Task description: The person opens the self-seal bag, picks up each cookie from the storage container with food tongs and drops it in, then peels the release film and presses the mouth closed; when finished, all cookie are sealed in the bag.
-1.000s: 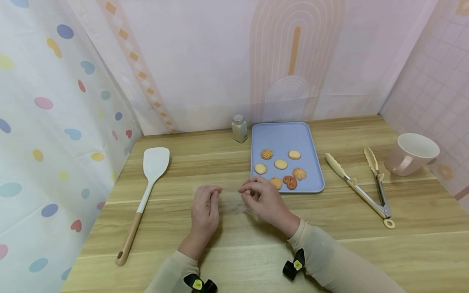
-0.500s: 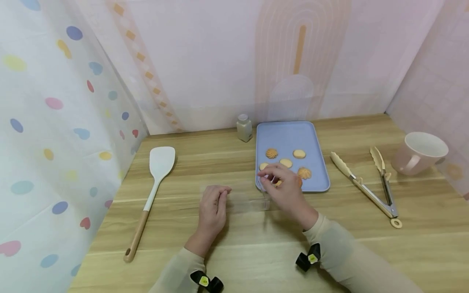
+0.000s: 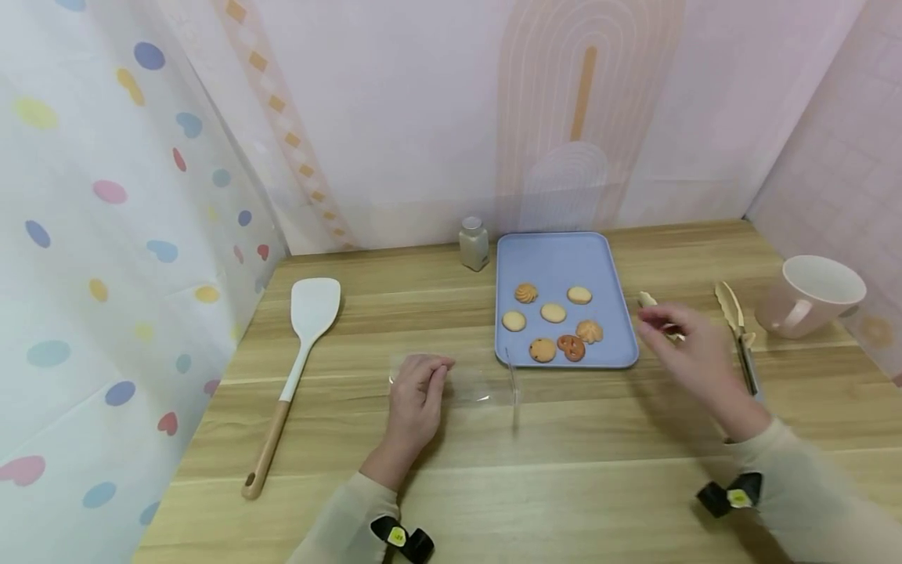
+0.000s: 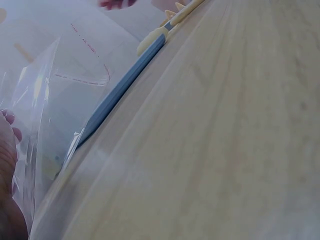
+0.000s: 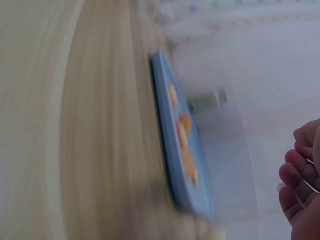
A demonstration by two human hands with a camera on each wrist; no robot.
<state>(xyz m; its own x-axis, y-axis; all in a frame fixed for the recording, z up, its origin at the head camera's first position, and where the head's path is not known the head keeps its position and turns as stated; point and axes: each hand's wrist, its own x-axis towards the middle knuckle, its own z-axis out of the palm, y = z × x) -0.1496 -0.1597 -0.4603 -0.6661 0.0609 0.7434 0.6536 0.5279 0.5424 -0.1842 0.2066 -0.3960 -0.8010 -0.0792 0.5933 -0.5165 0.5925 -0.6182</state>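
Note:
My left hand pinches a clear plastic bag, which stretches rightward just above the table; its mouth stands open in front of the tray. The left wrist view shows the bag close up, with red print on it. My right hand hovers above the tongs, its fingers loosely bent and holding nothing. It hides much of the tongs' left arm. Several cookies, one of them a pretzel shape, lie on the near half of the blue tray.
A pink mug stands at the far right, beyond the tongs. Behind the tray's left corner is a small glass jar. A white spatula with a wooden handle lies at the left. Curtains hang along the back and left edges of the table.
My right hand has let go of the bag's edge and moved right, past the tray to over the tongs. The bag's mouth has been pulled open. My left hand keeps its hold.

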